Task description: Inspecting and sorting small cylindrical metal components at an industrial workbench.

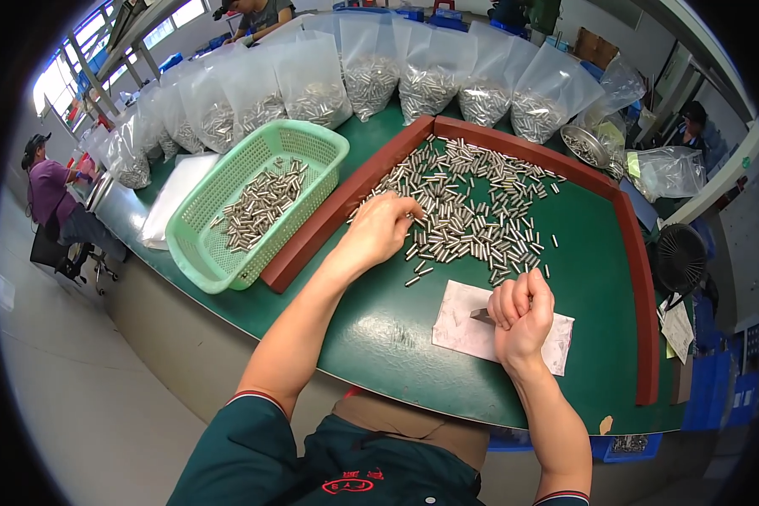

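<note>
My left hand (379, 228) reaches to the left edge of a loose pile of short metal pins (472, 202). Its fingers are curled together at the pins, and what they hold, if anything, is hidden. Closed in a fist, my right hand (524, 320) grips a flat metal tool (481, 315); only its tip shows on the fist's left side, and the rest is covered by the fingers. That fist is over a whitish, smudged sheet (457, 322) lying on the green table (379, 337), just nearer to me than the pile.
Brown rails (312, 228) border the pins. Left of them stands a green plastic basket (198, 215) with more pins. Clear bags of pins (316, 97) line the back. A metal bowl (586, 145) and a black fan (680, 257) are at right. Other people work farther off.
</note>
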The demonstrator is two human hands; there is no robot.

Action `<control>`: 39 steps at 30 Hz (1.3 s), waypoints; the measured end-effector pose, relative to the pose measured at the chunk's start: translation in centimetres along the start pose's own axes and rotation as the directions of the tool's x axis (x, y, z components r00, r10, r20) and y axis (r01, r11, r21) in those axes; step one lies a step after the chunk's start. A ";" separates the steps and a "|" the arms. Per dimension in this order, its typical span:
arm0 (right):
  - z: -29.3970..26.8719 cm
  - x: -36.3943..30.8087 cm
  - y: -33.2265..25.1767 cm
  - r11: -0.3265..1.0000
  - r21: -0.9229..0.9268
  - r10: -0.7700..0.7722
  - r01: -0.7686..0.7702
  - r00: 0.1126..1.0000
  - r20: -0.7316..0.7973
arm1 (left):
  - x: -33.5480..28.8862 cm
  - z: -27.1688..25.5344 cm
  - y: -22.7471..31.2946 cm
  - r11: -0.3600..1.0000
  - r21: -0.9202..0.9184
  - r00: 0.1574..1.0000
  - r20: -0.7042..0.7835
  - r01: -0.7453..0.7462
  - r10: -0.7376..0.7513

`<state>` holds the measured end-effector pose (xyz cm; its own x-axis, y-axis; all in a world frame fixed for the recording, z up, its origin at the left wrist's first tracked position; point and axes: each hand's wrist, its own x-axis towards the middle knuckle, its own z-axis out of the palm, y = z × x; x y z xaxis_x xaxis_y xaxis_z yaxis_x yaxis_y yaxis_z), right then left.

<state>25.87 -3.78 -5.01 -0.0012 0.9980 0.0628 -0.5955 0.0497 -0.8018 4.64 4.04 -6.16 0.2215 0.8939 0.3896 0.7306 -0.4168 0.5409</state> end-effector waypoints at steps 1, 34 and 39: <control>0.0 -0.1 0.0 1.000 0.007 0.007 -0.007 1.000 -0.003 | 0.1 -0.5 0.2 1.000 -0.031 1.000 -0.017 0.006 -0.007; -1.6 0.1 -0.2 0.988 0.125 -0.087 0.091 0.995 -0.040 | -3.1 4.0 7.7 0.958 -0.286 0.913 0.385 -0.023 0.137; -1.5 0.1 0.0 0.985 0.143 -0.088 0.094 0.995 -0.046 | -3.0 3.8 7.8 0.962 -0.272 0.913 0.383 -0.035 0.141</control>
<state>27.08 -3.64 -5.87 0.0886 0.9904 0.1057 -0.7018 0.1374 -0.6989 12.11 -1.25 -5.96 0.5526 0.8205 0.1466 0.5195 -0.4766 0.7092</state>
